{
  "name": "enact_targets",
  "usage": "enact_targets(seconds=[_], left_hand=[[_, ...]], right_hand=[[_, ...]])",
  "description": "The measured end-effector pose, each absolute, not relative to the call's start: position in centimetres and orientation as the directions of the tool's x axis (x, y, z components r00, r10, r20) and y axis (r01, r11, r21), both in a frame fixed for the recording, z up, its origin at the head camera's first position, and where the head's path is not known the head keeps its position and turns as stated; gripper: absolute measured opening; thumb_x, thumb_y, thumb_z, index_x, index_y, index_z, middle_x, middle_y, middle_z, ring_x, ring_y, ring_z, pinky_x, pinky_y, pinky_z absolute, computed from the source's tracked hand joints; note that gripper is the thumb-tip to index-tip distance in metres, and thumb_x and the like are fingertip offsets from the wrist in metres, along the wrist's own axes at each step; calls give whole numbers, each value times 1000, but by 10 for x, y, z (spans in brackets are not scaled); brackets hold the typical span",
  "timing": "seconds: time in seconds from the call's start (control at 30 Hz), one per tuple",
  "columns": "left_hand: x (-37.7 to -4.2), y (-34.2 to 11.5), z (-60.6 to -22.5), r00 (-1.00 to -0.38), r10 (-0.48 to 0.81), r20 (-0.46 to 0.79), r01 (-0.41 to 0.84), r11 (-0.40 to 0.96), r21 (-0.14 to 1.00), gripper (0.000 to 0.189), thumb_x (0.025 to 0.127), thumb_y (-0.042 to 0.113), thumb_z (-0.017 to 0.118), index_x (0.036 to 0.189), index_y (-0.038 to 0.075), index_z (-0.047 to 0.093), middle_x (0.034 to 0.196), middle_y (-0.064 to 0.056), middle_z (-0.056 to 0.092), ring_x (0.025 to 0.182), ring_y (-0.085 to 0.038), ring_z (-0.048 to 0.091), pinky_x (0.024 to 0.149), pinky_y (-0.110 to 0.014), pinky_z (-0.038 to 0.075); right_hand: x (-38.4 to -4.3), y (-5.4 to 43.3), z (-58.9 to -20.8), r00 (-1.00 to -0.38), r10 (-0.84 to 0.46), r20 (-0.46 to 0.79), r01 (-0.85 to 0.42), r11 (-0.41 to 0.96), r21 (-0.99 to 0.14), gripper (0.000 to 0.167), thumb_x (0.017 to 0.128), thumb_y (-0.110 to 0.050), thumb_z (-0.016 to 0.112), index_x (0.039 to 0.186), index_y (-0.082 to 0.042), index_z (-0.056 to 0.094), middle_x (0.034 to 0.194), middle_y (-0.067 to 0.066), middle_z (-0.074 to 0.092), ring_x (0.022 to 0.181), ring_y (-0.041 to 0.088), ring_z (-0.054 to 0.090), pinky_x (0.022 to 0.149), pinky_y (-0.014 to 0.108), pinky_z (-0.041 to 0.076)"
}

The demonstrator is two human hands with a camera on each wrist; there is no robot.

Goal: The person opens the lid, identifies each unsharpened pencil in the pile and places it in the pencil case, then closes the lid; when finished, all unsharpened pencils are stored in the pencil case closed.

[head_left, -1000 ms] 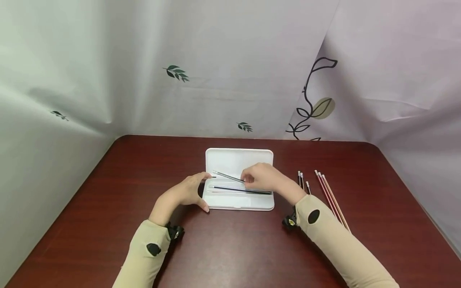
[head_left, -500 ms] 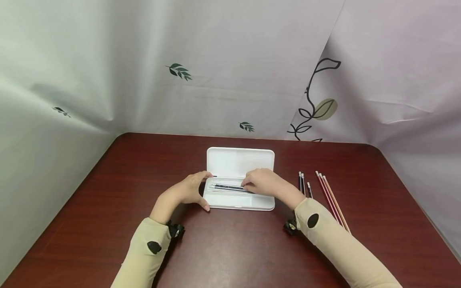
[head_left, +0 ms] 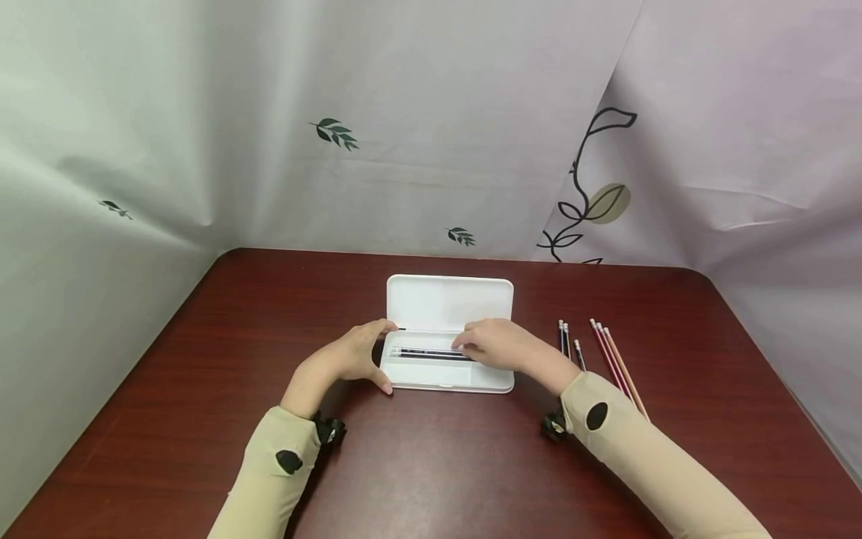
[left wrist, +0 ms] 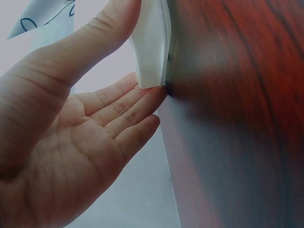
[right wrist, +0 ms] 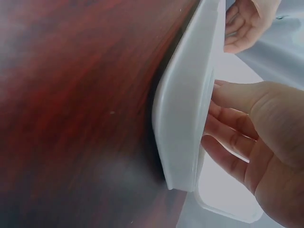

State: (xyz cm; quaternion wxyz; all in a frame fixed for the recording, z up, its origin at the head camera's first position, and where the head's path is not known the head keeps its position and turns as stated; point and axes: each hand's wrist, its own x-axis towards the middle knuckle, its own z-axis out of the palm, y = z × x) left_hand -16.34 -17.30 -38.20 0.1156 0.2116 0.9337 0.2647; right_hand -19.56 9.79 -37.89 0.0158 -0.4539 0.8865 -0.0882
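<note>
A white pencil case [head_left: 431, 377] lies on the table with its lid [head_left: 444, 299] raised at the back. Inside, several dark pencils [head_left: 426, 354] rest side by side, their white-tipped ends toward the left. My left hand [head_left: 353, 355] holds the case's left end, thumb at the front edge and fingers behind; the left wrist view shows the fingertips against the case [left wrist: 151, 52]. Over the right half of the case is my right hand [head_left: 500, 343], fingers reaching down onto the pencils. In the right wrist view the case wall hides its fingertips [right wrist: 218, 142].
Right of the case, several dark pencils [head_left: 564, 337] lie on the dark red table [head_left: 431, 464], partly behind the right forearm. Farther right are red pencils [head_left: 609, 355] and an orange one [head_left: 622, 367]. A patterned pale curtain [head_left: 417, 172] hangs behind the table.
My right hand has lowered a slanted dark pencil into the case, where it now lies alongside the others. My left hand has stayed at the left end.
</note>
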Motion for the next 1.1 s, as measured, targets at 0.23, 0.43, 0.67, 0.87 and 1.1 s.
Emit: enact_targets(seconds=[0.23, 0.43, 0.67, 0.87, 1.1], left_hand=[[-164, -172, -381, -884, 455, -104, 333, 771, 543, 91, 50, 24, 92, 123, -2, 45, 125, -19, 54, 117, -31, 53, 99, -44, 40], [-164, -174, -382, -885, 452, -110, 327, 773, 543, 92, 50, 23, 92, 124, -2, 45, 125, -20, 54, 117, -32, 53, 99, -44, 40], [-163, -177, -380, -888, 448, -108, 325, 775, 542, 92, 50, 23, 92, 124, -3, 45, 125, -20, 53, 117, -32, 52, 98, -45, 40], [-163, -177, -381, -887, 447, -114, 318, 771, 551, 91, 50, 23, 92, 124, -3, 45, 125, -19, 53, 117, -33, 52, 98, -46, 40], [-164, -174, -381, -881, 458, -121, 324, 769, 552, 90, 51, 24, 92, 123, -2, 45, 125, -18, 53, 118, -32, 52, 99, -45, 40]], right_hand=[[-180, 117, -380, -648, -749, 138, -761, 629, -160, 17, 87, -16, 64, 103, -14, 70, 96, -2, 67, 87, 13, 63, 73, 32, 52], [-168, 150, -379, -700, -688, 191, -713, 661, -234, 22, 85, -18, 67, 106, -12, 70, 98, -1, 67, 87, 12, 63, 71, 32, 52], [-160, 195, -375, -745, -632, 213, -665, 683, -302, 26, 84, -18, 69, 109, -11, 69, 102, -2, 68, 93, 13, 64, 77, 35, 52], [-149, 231, -377, -769, -589, 247, -639, 713, -289, 27, 79, -11, 71, 106, -10, 70, 101, 0, 69, 89, 15, 64, 73, 35, 51], [-131, 264, -386, -818, -481, 316, -571, 745, -345, 31, 71, -1, 76, 101, -7, 69, 87, -1, 69, 72, 8, 59, 56, 23, 45]])
